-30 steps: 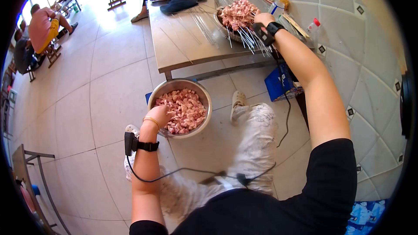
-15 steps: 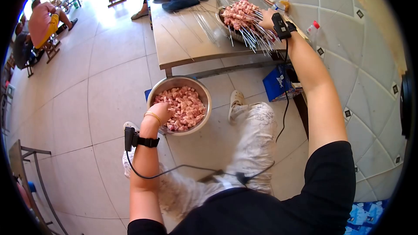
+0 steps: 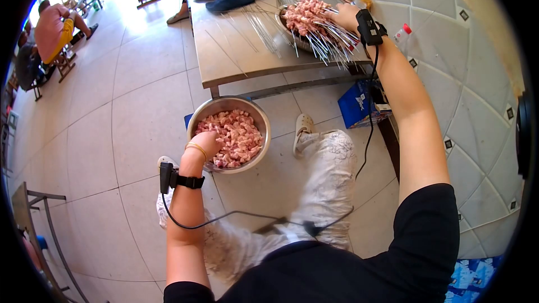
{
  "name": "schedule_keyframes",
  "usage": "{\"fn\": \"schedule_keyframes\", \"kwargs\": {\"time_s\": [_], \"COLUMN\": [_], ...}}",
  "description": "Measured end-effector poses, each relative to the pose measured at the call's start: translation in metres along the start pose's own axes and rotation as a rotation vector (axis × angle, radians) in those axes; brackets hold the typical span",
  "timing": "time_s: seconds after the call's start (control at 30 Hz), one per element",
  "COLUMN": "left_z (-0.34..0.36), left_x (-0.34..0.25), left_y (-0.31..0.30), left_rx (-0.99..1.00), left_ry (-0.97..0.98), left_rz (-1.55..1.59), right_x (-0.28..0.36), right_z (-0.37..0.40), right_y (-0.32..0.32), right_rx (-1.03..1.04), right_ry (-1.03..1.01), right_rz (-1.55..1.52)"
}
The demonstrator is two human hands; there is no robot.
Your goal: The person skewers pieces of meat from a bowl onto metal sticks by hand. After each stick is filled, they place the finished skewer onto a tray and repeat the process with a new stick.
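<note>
My left hand [image 3: 207, 142] is inside the near left rim of a steel bowl [image 3: 264, 151] on the floor. Its fingers are curled down against raw meat chunks [image 3: 238, 140], and what they hold is hidden. On the table, my right hand [image 3: 345, 17] is at the right side of a heap of skewered meat [image 3: 306, 15]. Its fingers look closed on the end of a metal skewer [image 3: 331, 10], partly hidden by the hand. Many skewer ends [image 3: 328, 47] fan out below the heap, over the rim of its round container.
The metal-topped table [image 3: 224, 67] holds loose skewers [image 3: 264, 31], a dark cloth [image 3: 230, 3] and a meat-laden tray at the back. A red-capped bottle [image 3: 402, 33] stands by the tiled wall. Below is a blue box [image 3: 353, 105]. Other people sit at far left.
My right hand has shifted slightly up and right at the skewer heap. My left hand stays in the bowl. The whole view has shifted slightly.
</note>
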State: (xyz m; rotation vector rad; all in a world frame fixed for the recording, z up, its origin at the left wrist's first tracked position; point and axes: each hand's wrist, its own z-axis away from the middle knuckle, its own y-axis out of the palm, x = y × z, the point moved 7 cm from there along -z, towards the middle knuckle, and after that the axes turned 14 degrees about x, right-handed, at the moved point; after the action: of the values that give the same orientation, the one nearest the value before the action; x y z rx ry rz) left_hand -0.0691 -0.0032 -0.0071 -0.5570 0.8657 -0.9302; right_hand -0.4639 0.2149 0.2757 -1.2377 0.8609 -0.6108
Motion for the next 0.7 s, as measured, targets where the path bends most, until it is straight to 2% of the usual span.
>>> {"fn": "schedule_keyframes", "kwargs": {"time_s": [0.1,0.27,0.4,0.57,0.7], "left_z": [-0.017,-0.008,-0.006,-0.018,-0.039], "left_x": [0.011,0.006,0.005,0.011,0.023], "left_y": [0.012,0.008,0.007,0.016,0.037], "left_rx": [0.004,-0.008,0.002,0.016,0.058], "left_ry": [0.043,0.019,0.026,0.058,0.096], "left_rz": [-0.015,-0.011,-0.029,-0.083,-0.204], "right_x": [-0.007,-0.046,-0.069,-0.004,0.000], "right_z": [-0.002,-0.040,-0.056,0.011,-0.005], "right_y": [0.004,0.041,0.044,-0.017,-0.011], "right_rx": [-0.085,-0.061,-0.180,-0.022,0.034], "right_ry": [-0.108,-0.010,-0.138,-0.100,-0.094], "right_rz": [0.113,0.008,-0.064,0.043,0.106]}}
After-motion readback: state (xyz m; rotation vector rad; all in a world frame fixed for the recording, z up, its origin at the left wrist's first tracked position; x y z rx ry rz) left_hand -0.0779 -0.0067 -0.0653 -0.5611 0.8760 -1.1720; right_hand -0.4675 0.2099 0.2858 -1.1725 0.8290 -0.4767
